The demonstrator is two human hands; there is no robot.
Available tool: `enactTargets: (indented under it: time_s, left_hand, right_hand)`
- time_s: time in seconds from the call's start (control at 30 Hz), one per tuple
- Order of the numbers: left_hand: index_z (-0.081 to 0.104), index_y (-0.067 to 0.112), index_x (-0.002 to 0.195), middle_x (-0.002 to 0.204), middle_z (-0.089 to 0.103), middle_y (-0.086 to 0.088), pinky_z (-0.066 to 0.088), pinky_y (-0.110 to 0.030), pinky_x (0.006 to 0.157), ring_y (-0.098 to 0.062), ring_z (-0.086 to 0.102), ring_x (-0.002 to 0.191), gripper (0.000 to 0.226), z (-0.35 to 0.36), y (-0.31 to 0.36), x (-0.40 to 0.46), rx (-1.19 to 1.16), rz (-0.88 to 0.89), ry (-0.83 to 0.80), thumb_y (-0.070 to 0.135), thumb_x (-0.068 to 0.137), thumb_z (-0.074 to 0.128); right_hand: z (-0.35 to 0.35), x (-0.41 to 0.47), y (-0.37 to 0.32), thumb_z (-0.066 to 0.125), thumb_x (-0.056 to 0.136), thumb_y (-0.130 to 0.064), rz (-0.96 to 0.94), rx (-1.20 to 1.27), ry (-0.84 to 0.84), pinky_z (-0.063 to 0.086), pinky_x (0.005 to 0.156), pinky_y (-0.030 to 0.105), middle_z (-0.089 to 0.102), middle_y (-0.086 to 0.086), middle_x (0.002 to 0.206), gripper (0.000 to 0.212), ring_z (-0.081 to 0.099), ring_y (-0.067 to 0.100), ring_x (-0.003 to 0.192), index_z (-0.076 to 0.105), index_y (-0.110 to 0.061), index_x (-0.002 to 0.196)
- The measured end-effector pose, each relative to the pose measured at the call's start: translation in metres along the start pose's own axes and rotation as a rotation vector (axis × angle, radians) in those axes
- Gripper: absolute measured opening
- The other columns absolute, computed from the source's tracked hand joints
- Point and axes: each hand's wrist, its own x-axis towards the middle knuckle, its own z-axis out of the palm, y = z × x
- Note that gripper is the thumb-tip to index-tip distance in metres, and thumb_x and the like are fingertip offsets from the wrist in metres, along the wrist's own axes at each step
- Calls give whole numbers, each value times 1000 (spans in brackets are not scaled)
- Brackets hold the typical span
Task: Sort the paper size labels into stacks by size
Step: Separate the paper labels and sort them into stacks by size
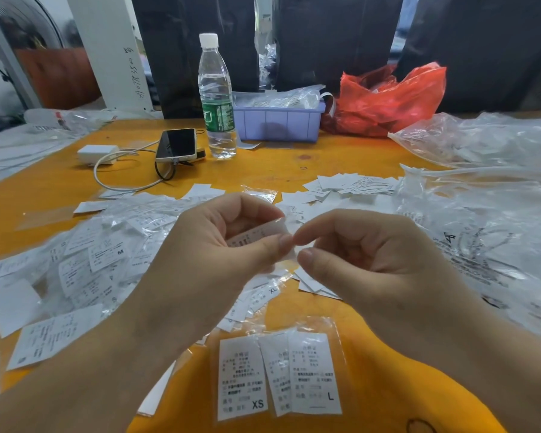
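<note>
Both hands work one label (256, 234) above the table (294, 170): left hand (219, 245) pinches it, right hand (356, 254) fingertips nipping its edge; probably read size before stacking.

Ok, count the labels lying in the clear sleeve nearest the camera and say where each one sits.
3. The XS label lies at the left, the L label at the right, and a middle label sits tucked partly under the L one. More could be hidden beneath.

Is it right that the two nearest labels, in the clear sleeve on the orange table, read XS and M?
Not quite. In the head view the sleeve on the orange table shows an XS label and an L label, not M.
</note>
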Motion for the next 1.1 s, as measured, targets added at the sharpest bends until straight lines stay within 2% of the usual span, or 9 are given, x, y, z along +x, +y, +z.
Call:
enactTargets:
  time_s: [0.1,0.2,0.3,0.4,0.5,0.7,0.9,1.0,1.1]
  left_hand:
    - [73,29,82,78,75,4,54,-16,59,-11,72,73,29,-1,-2,1,8,-18,12,39,55,79]
    - [74,26,81,79,75,1,52,-18,61,-12,72,74,23,-2,-5,1,13,-46,-34,41,66,84]
    - [74,29,80,76,73,5,50,-17,60,-6,68,70,16,-1,-5,1,61,-72,-66,42,71,69]
    - [73,31,78,73,71,8,46,-20,64,-3,65,69,15,-1,-4,2,109,-84,-90,44,74,66]
    - [73,31,75,65,69,11,45,-11,53,2,62,60,13,-5,0,4,147,-96,-108,45,74,75]
    - [67,29,87,74,71,11,40,-24,53,-7,65,66,5,-47,-4,23,607,-113,307,34,86,69]
    - [62,25,113,111,53,3,37,-29,72,-15,50,95,34,-57,-11,27,912,12,524,37,83,70]
    - [61,28,108,110,53,6,31,-17,64,-10,51,91,27,-43,-11,22,852,96,443,41,84,65]
    - [59,35,97,102,53,16,35,-18,71,4,49,93,16,-20,-14,14,783,181,259,44,84,60]
  right_hand:
    - [0,0,1,69,82,-32,11,-22,-45,44,52,40,56,0,61,11,52,25,56,70,-26,91]
    - [0,1,1,73,81,-30,11,-107,-3,47,52,29,62,-8,69,5,55,11,57,70,-27,84]
    - [-1,3,2,71,83,-19,47,-101,48,45,50,21,66,-8,73,8,59,8,54,71,-24,78]
    - [-3,4,4,69,81,-21,73,-102,76,54,59,40,68,-6,74,6,63,18,61,71,-25,77]
    - [-3,4,4,68,82,-22,75,-83,77,56,63,40,69,-8,78,5,64,15,68,70,-26,82]
    - [-5,4,2,64,77,-31,96,-76,67,57,68,35,71,-10,83,14,66,10,76,68,-29,90]
    - [-7,7,1,65,81,-26,64,-130,101,53,63,23,69,-11,79,6,64,8,72,69,-27,85]
    - [-13,8,2,66,85,-26,88,-253,68,50,57,27,67,-7,73,2,60,10,64,68,-26,84]
    - [-15,7,7,62,89,-34,159,-521,-88,54,71,33,62,-12,81,8,58,6,77,65,-28,93]
